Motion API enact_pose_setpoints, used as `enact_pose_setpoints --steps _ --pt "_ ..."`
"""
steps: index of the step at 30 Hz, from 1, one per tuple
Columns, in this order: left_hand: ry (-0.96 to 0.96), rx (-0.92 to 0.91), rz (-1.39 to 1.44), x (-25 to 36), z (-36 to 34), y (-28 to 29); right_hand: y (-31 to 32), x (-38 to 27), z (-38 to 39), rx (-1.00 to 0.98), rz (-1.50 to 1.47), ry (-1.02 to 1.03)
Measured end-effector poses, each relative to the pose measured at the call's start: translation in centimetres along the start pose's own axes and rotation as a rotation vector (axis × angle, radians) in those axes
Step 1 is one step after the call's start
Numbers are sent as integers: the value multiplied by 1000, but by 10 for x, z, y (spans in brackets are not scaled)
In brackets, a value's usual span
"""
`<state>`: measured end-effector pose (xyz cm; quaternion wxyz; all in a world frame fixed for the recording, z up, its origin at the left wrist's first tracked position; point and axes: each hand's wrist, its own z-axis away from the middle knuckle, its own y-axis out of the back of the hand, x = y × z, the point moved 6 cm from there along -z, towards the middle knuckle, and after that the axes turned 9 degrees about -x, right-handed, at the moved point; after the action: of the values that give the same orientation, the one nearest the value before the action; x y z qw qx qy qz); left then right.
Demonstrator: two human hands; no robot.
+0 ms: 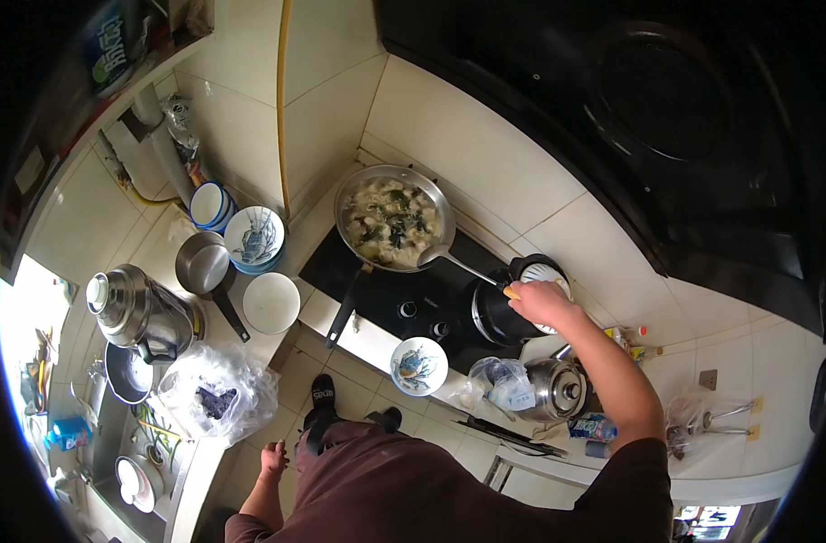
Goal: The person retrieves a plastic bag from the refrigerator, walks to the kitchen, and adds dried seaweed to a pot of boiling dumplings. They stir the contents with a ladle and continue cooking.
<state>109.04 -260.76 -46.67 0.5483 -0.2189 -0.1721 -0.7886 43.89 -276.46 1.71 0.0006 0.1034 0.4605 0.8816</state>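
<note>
A steel frying pan (349,210) stands on the far left burner of the black glass cooktop (377,321), its black handle pointing towards me. In it lies a pale, wet food with dark green leafy pieces (399,213). My right hand (541,303) is closed around the wooden-ended handle of a metal ladle (472,270), whose head rests at the pan's near right rim. My left hand (272,459) hangs low beside my body, fingers loosely curled and apart, with nothing visible in it. A white bowl with a blue pattern (419,366) sits at the cooktop's front edge.
Left of the cooktop are stacked bowls (253,237), a saucepan (203,262), a white bowl (271,303), a steel thermos (139,312) and a plastic bag (223,398). A black pot (499,312) and steel kettle (555,391) stand to the right, under the range hood (539,77).
</note>
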Motion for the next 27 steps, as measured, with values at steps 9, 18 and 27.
enact_pose_setpoints --steps 9,18,27 --pt "108 62 77 -62 23 15 -43 -15 -58 123 -311 145" --pt "157 127 75 -75 35 28 -49 -71 -118 223 -457 118" --pt "109 86 96 -51 38 16 -28 -86 -152 298 -571 27"
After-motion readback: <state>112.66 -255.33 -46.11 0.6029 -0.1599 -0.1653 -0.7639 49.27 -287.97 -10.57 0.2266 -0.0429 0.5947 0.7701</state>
